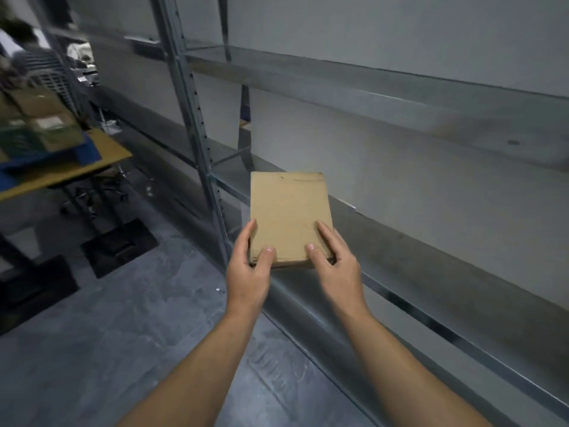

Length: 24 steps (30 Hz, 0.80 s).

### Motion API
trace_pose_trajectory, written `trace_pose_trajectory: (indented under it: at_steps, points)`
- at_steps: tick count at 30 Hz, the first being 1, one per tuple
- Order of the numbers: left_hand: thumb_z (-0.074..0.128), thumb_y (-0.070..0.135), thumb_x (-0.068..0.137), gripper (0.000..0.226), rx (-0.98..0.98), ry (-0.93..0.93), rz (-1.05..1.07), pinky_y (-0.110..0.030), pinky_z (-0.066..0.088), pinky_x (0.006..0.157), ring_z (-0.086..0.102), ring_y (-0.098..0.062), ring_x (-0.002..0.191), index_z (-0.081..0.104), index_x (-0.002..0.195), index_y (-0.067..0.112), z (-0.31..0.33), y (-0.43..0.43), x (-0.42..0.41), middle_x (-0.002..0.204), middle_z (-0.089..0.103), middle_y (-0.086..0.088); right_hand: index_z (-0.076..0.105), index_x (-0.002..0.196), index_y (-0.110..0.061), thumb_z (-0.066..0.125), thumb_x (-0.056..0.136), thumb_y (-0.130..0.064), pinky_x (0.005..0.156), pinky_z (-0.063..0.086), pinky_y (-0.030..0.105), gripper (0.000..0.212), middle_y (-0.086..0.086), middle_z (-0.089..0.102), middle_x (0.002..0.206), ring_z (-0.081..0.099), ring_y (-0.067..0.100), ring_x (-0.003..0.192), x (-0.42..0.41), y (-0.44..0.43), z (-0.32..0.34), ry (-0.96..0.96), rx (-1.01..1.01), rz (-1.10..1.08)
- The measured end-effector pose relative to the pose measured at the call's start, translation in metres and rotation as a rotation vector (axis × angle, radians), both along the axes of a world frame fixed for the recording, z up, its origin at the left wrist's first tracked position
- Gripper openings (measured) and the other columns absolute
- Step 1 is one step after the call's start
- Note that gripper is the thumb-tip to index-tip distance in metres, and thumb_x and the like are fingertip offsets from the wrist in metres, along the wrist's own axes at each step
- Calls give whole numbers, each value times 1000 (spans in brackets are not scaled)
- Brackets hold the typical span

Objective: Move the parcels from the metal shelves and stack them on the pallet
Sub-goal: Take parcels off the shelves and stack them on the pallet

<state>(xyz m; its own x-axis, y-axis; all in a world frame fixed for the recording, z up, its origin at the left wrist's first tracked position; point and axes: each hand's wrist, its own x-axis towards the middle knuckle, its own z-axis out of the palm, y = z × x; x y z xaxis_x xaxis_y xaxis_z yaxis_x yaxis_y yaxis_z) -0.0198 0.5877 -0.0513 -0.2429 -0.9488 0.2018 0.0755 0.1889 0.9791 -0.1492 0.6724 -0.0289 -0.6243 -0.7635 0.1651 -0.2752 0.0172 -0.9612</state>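
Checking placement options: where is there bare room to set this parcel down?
The lower shelf right of the parcel is bare back to the wall; the upper shelf is bare too. Crowded: the boxes stacked far left.

Single head-worn wide-angle view, looking forward and down, close on metal shelves (400, 241), tilted horizon

left grip (248, 272), right grip (337, 268), both curled

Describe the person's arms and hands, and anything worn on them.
Both forearms are bare up to the frame's edge: no sleeves show. The left hand and right hand wear no gloves; no watch, ring or bracelet is visible.
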Motion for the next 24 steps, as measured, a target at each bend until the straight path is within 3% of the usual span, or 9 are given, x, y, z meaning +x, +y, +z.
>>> trace_pose_trajectory:
  at_steps: [5,10,12,15,18,24]
  points:
    - [63,9,98,55,-31,33,93,-16,43,106,47,6,133,46,143,35,4,-56,69,144,49,19,56,141,-31,67,96,-23,121,31,35,47,-8,46,153,39,4,142,62,-71,1,27,-46,79]
    - [63,10,98,55,-56,21,231,-12,42,104,46,6,133,46,145,33,7,-99,141,147,49,17,57,141,-32,67,95,-27,119,34,39,47,-10,49,151,42,5,140,126,-131,0,62,-54,189]
    - [62,11,98,55,-42,27,279,-18,43,108,46,7,132,46,147,31,10,-111,167,148,48,16,56,141,-35,66,96,-28,119,35,41,47,-10,48,152,41,6,141,150,-152,3,69,-36,242]
    - [63,12,98,55,-47,24,366,-31,44,112,47,3,133,45,145,35,12,-128,202,148,49,16,55,142,-34,66,97,-25,119,34,40,47,-10,48,151,40,6,141,183,-184,5,75,-48,331]
    - [63,13,98,55,-36,3,457,-37,44,113,47,-1,136,44,142,40,13,-143,236,148,48,16,55,141,-37,65,97,-26,118,36,36,47,-16,47,150,41,2,139,216,-211,5,51,-53,421]
    - [63,13,98,55,-23,-12,598,-32,44,113,46,0,135,46,145,36,9,-187,289,148,48,16,55,142,-32,65,97,-24,118,35,30,46,-16,48,148,40,-2,138,268,-275,-1,18,-62,555]
